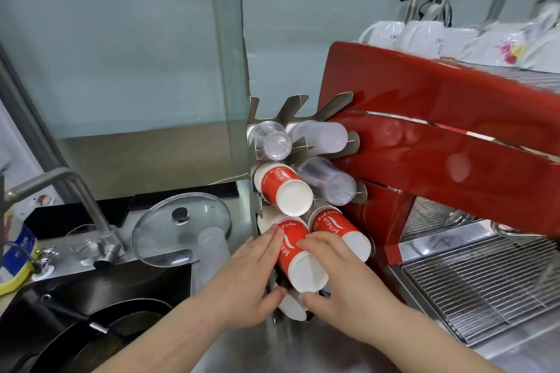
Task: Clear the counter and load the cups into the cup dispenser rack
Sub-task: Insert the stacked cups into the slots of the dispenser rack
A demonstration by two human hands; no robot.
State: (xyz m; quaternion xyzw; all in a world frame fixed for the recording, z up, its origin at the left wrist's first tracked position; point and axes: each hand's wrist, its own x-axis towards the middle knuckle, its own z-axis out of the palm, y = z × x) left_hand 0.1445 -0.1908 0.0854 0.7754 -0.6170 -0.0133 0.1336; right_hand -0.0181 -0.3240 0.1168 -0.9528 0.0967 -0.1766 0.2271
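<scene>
Both hands gripped one stack of red paper cups (298,254) between them: the left hand (248,277) pressed flat along the stack's left side with its thumb curled under near the white base, and the right hand (336,278) cupped the other side, fingers (306,244) over the top and thumb beneath. Holding it from two sides probably kept the nested cups from sliding apart while the stack was fed rim-first into a lower left slot of the cup dispenser rack (291,109), base pointing out toward the person. I judged the stack partly seated, not yet let go.

Around it the rack was already mostly filled. Another red stack (339,230) lay in the slot just to the right, touching the held one, and a third red stack (283,188) sat in the slot above. Higher up were clear plastic cups (274,141), frosted cups (322,135) beside them, and more clear cups (330,180) below those. All lay tilted with their bases outward, the way the metal fins cradled them. Under the hands something white showed in a lower slot, though I could not tell what it was.

The rack stood against a red espresso machine (439,130) on its right. To the left, one frosted cup stack (213,247) stood upright on the counter (242,351), so some clearing remained. A glass pot lid (181,227) leaned near the sink (100,297), beside the faucet (85,200).
</scene>
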